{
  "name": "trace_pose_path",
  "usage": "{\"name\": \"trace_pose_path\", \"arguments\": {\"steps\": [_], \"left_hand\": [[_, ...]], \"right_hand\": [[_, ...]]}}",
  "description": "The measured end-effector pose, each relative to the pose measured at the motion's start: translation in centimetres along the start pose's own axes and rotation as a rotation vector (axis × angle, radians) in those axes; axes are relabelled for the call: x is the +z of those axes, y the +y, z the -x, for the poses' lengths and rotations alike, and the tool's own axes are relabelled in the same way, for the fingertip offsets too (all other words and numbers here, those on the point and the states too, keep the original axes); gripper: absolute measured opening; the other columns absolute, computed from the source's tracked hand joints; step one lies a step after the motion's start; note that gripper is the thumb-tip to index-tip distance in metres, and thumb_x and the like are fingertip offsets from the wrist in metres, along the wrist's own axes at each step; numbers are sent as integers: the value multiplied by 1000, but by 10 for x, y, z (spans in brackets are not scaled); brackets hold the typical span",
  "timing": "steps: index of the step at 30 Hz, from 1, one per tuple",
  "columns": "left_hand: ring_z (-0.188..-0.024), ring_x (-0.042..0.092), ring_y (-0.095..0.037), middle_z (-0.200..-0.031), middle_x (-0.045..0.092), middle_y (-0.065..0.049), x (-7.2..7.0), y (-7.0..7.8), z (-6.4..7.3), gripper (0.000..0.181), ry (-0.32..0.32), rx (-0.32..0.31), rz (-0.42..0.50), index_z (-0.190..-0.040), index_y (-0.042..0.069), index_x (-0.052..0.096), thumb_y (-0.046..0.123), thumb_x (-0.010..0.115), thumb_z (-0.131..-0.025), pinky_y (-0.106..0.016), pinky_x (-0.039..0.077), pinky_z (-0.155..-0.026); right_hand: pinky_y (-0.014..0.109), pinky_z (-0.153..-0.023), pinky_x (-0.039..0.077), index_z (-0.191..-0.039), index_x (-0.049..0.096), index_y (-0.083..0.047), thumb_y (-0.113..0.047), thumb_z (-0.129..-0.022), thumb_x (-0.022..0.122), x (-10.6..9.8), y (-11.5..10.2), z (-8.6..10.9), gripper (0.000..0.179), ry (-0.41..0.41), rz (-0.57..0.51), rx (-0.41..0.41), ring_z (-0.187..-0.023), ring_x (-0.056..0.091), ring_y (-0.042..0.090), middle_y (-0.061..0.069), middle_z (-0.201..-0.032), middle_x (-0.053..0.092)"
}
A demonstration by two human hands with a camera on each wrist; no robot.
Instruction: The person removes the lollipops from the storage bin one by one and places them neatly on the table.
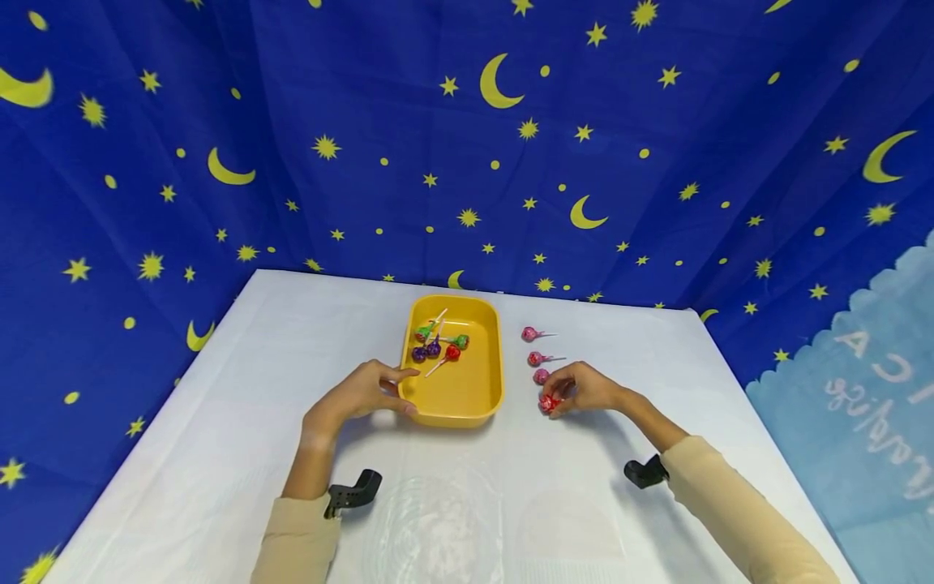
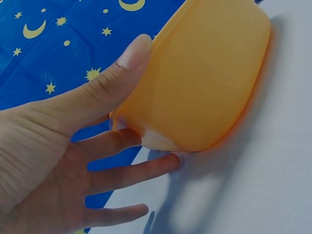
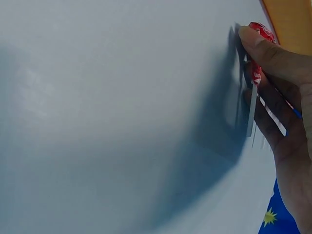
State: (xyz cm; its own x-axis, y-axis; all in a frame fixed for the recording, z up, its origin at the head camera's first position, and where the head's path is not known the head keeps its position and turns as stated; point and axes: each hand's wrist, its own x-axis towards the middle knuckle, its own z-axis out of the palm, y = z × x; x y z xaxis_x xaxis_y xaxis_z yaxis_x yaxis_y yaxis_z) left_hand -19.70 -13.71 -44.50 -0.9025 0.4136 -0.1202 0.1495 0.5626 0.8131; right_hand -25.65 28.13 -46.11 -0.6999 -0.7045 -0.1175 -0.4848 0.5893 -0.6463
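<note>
My left hand (image 1: 365, 391) grips the near left corner of a yellow plastic tray (image 1: 487, 389), thumb on its outer wall and the other fingers spread beside and below in the left wrist view. Inside the tray lie several wrapped lollipops: green ones (image 1: 462, 341), purple ones (image 1: 434, 348) and a red one (image 1: 452, 353). Right of the tray, my right hand (image 1: 587, 388) pinches a red-wrapped lollipop (image 3: 256, 73) at its head, its white stick pointing back toward the wrist. Just beyond, a pink lollipop (image 1: 541, 376) is partly hidden by the fingers.
Two more pink lollipops, one farther (image 1: 529, 333) and one nearer (image 1: 536, 358), lie in a column on the white table (image 1: 467, 503), sticks pointing right. A blue curtain (image 1: 409, 122) with yellow moons and stars hangs behind. A light-blue cloth (image 1: 861, 389) hangs at the right.
</note>
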Motion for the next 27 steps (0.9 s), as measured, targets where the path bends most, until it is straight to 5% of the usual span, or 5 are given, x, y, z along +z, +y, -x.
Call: {"name": "trace_pose_path", "arguments": {"steps": [6, 14, 27], "left_hand": [[-79, 58, -13, -121, 67, -17, -1, -1, -1, 70, -2, -4, -6, -132, 7, 61, 32, 86, -72, -29, 46, -71], [-80, 57, -16, -122, 67, -17, -3, 0, 0, 69, -5, -9, 0, -132, 7, 61, 31, 86, -72, -29, 45, -71], [-77, 57, -16, -109, 70, -15, -2, -1, 0, 69, -12, 7, 46, -133, 5, 60, 28, 86, -73, -30, 44, -70]], "right_hand": [[29, -79, 56, -103, 73, -6, -14, -72, 87, -6, 4, 1, 35, -21, -50, -27, -84, 67, 14, 5, -96, 74], [34, -82, 56, -107, 72, -3, -9, -72, 86, -16, 4, 0, 37, -38, -85, -37, -88, 69, 15, 8, -100, 74], [30, -79, 56, -105, 69, 10, -6, -90, 70, -21, -44, -35, 22, 78, -280, 34, -88, 68, 33, 19, -98, 73]]}}
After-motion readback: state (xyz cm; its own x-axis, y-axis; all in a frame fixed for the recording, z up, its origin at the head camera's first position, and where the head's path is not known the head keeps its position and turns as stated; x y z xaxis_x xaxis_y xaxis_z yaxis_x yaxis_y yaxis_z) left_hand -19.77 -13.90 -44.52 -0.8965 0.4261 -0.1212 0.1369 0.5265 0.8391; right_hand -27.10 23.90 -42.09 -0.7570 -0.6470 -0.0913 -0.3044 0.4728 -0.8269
